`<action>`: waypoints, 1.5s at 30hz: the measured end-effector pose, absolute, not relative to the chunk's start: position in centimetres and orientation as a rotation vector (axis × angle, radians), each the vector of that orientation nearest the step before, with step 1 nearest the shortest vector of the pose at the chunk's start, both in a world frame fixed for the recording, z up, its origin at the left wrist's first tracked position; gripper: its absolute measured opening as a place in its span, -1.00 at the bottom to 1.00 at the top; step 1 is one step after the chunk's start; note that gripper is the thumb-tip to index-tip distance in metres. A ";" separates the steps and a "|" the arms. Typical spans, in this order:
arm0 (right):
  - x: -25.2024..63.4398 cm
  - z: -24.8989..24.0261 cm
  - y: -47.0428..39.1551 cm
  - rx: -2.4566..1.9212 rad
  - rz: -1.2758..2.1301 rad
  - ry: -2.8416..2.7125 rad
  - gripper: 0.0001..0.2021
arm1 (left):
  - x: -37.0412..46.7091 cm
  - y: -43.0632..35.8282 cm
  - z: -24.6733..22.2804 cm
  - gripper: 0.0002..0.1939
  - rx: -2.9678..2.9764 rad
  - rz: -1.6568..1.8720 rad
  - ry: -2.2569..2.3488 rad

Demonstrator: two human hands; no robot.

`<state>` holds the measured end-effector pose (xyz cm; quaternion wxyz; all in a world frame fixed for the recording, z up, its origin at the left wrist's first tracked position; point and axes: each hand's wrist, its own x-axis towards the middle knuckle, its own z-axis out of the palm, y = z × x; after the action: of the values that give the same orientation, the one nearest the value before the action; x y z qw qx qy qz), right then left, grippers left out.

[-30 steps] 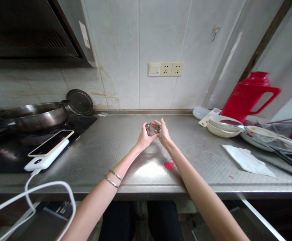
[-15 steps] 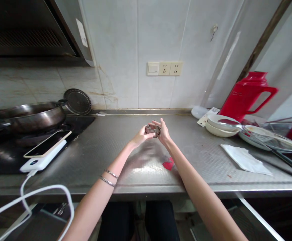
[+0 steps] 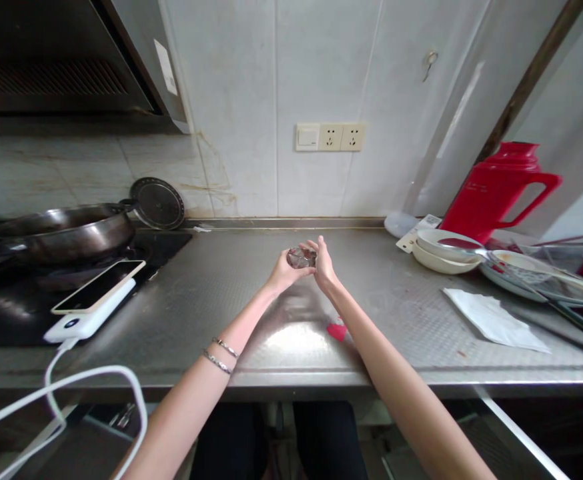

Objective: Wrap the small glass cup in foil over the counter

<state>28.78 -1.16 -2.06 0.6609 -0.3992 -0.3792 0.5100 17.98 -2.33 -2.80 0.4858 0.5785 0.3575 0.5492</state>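
Note:
Over the middle of the metal counter [image 3: 231, 287], a small round, brownish see-through object [image 3: 300, 257] with a shiny, crinkled look is held between both hands. Its exact kind cannot be made out. My left hand [image 3: 286, 272] is closed around its left and near side, the thumb across the front. My right hand [image 3: 323, 264] presses against its right side with the fingers pointing up and away, partly behind it. Two bracelets [image 3: 221, 355] circle my left forearm. Beside my right forearm, a torn red scrap [image 3: 337, 331] lies on the counter.
On the left, a steel pan [image 3: 71, 235] stands on the black cooktop [image 3: 11, 310], near a phone [image 3: 100, 287] and white power bank [image 3: 91, 319] with a cable. To the right are a red thermos [image 3: 491, 190], stacked bowls [image 3: 441, 260], plates and a white napkin [image 3: 491, 320].
The object has turned or tilted slightly and shifted a little left between my hands. My right fingers have drawn closer together. The whole view has moved slightly.

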 end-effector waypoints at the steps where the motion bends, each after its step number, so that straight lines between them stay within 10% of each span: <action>1: 28.8 -2.0 -1.3 -0.898 1.163 -0.861 -0.45 | 17.9 -2.6 -2.5 -0.30 1.403 1.319 0.869; 8: 29.6 -1.5 -1.6 -0.858 1.235 -0.843 -0.48 | 16.7 -3.4 -0.9 -0.57 1.348 0.993 0.596; 29: 28.5 -2.5 -1.3 -0.906 1.063 -0.857 -0.55 | 18.3 -1.8 -4.2 -0.22 1.502 1.519 0.947; 45: 30.0 -1.8 -1.2 -0.824 1.282 -0.893 -0.41 | 17.5 -2.4 -2.8 -0.43 1.466 1.185 0.653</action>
<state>29.96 -1.21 -1.76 0.6345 -0.3605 -0.3907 0.5610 17.48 -2.44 -2.76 0.5425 0.6173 0.2751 0.4989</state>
